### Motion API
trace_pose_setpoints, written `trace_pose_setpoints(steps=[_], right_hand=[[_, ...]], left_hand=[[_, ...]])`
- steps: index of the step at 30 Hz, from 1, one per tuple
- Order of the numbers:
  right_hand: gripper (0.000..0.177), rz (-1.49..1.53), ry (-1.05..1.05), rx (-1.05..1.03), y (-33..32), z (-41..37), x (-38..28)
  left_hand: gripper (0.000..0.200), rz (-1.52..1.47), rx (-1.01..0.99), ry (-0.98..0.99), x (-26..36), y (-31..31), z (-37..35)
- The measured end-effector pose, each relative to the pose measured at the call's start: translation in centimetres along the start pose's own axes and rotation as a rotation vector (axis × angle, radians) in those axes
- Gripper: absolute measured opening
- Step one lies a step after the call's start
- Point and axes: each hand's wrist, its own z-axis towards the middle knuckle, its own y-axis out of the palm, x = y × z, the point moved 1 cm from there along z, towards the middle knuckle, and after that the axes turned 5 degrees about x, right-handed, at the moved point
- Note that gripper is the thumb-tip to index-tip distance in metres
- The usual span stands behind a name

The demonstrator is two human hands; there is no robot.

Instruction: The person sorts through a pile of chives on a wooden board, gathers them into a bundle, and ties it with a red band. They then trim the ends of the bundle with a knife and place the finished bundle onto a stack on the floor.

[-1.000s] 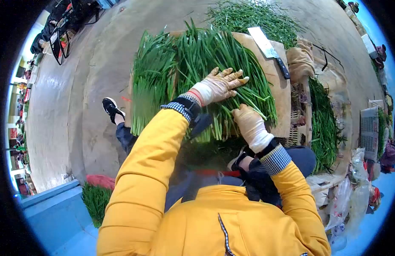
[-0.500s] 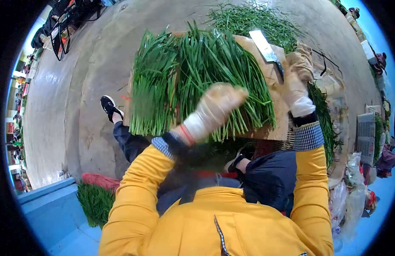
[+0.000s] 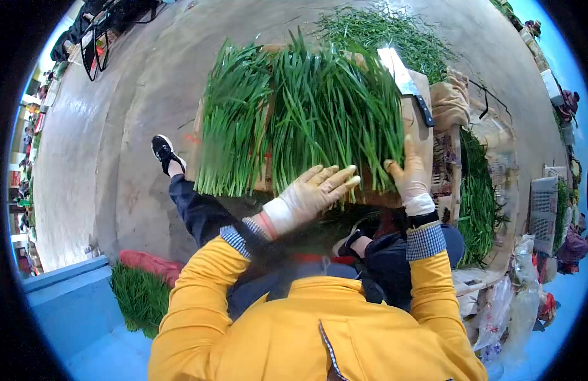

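Observation:
Two bunches of garlic chives lie side by side on a wooden board, a narrower left bunch point(image 3: 233, 127) and a wider right bunch point(image 3: 332, 114), cut ends toward me. My gloved left hand point(image 3: 313, 193) is spread flat against the near stem ends of the right bunch. At that bunch's right edge, my gloved right hand point(image 3: 411, 168) rests with thumb and fingers apart, touching the outer stems. A knife point(image 3: 405, 82) with a broad blade and dark handle lies on the board's point(image 3: 416, 117) right side, beyond my right hand.
Loose green trimmings point(image 3: 389, 35) are heaped on the floor beyond the board. A beige cloth point(image 3: 451, 98) hangs at the board's right edge. More chives point(image 3: 478, 197) fill a crate on the right. Another green bunch point(image 3: 140, 295) lies at lower left beside a red cloth point(image 3: 154, 265).
My right hand has come down from near the knife handle to the right bunch's edge. My left hand has lowered to the stem ends and spread its fingers.

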Motion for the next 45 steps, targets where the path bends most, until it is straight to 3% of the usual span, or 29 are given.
trace_pose_setpoints(steps=[3,5,6,7,9,11,14,17,18,19,21,23,24,26,29,31,33,34,35,37,38,39,40,41,43,44,45], right_hand=[[0.070,-0.046,-0.159,-0.007,-0.4,-1.0,0.5],[0.073,-0.387,-0.284,0.064,-2.3,-1.4,-2.2],[0.065,-0.549,-0.433,0.240,-2.5,-2.0,-3.9],[0.065,-0.550,-0.432,0.241,-1.8,-2.5,-4.9],[0.052,-0.162,-0.459,0.011,-0.1,-3.3,-7.0],[0.043,-0.064,-0.305,-0.155,2.7,-4.0,-8.8],[0.045,-0.290,-0.268,-0.320,5.2,-3.7,-9.0],[0.040,-0.096,-0.230,-0.218,6.9,-4.2,-7.7],[0.030,-0.040,-0.384,-0.122,7.0,-4.4,-7.3],[0.020,-0.086,-0.335,-0.178,7.4,-4.4,-6.8],[0.015,-0.048,-0.380,-0.055,7.7,-5.1,-6.1],[0.014,-0.063,-0.449,-0.074,7.4,-6.5,-7.0],[0.013,-0.087,-0.520,-0.085,6.8,-7.1,-7.5],[0.014,-0.157,-0.669,-0.291,5.7,-8.5,-8.0],[0.010,-0.171,-0.929,-0.707,2.8,-10.3,-9.4],[0.009,0.178,-0.884,-0.959,0.3,-10.5,-11.5],[0.012,0.322,-0.908,-0.988,-3.4,-6.9,-14.7],[0.013,0.332,-0.863,-0.961,-3.7,-5.6,-14.9],[0.011,0.172,-0.513,-1.128,-4.8,-4.1,-16.0],[0.009,0.079,-0.767,-0.912,-3.5,-4.1,-13.8],[0.008,0.062,-0.836,-0.822,-3.1,-4.3,-13.1],[0.007,0.108,-0.810,-0.798,-3.7,-5.1,-13.0],[0.010,-0.044,-0.777,-0.829,-3.9,-5.9,-13.9],[0.013,0.006,-0.729,-0.741,-4.5,-6.6,-14.5],[0.014,0.271,-0.658,-0.445,-5.5,-7.6,-15.1],[0.015,0.359,-0.661,-0.468,-5.7,-8.2,-15.1],[0.017,0.445,-0.669,-0.489,-5.9,-8.5,-15.2]], left_hand=[[0.055,0.036,0.005,-0.083,-0.4,0.1,-1.4],[0.056,0.032,-0.033,-0.161,-0.8,0.2,-2.1],[0.056,0.028,-0.015,-0.150,-0.9,0.1,-2.3],[0.056,0.028,-0.015,-0.148,-1.0,0.3,-2.5],[0.053,0.015,0.004,-0.151,-1.2,0.8,-2.7],[0.050,0.016,-0.001,-0.143,-1.3,0.8,-2.7],[0.046,-0.028,0.028,-0.152,-1.5,1.1,-3.2],[0.044,-0.148,0.081,-0.178,-2.0,1.6,-3.7],[0.043,-0.222,0.100,-0.184,-2.1,1.2,-3.2],[0.043,-0.226,0.104,-0.178,-2.4,1.0,-2.4],[0.042,-0.364,0.440,-0.226,-3.7,-0.4,-0.6],[0.046,-0.432,0.358,-0.283,-4.5,-0.9,1.8],[0.050,-0.291,0.235,-0.253,-4.9,-0.5,2.6],[0.061,-0.066,-0.091,-0.245,-6.7,1.0,3.3],[0.060,-0.030,-0.162,-0.190,-8.5,2.0,2.6],[0.058,-0.018,-0.191,-0.183,-8.6,2.4,2.6],[0.056,0.001,-0.204,-0.176,-8.4,2.5,2.6],[0.051,-0.031,-0.122,-0.176,-8.3,2.3,2.6],[0.047,-0.064,-0.042,-0.175,-8.3,2.2,2.7],[0.041,-0.350,0.422,-0.111,-8.5,-1.1,3.9],[0.049,-0.550,0.577,-0.272,-7.4,-2.6,4.1],[0.058,-0.920,0.589,-0.256,-6.7,-2.7,3.3],[0.062,-1.018,0.290,-0.302,-5.0,-5.9,2.7],[0.067,-1.135,0.052,-0.300,-3.1,-8.1,2.2],[0.052,-1.206,-0.233,-0.055,0.0,-10.7,2.4],[0.041,-1.302,-0.326,-0.032,1.2,-9.8,2.1],[0.036,-1.304,-0.286,-0.126,1.9,-9.0,1.3]])
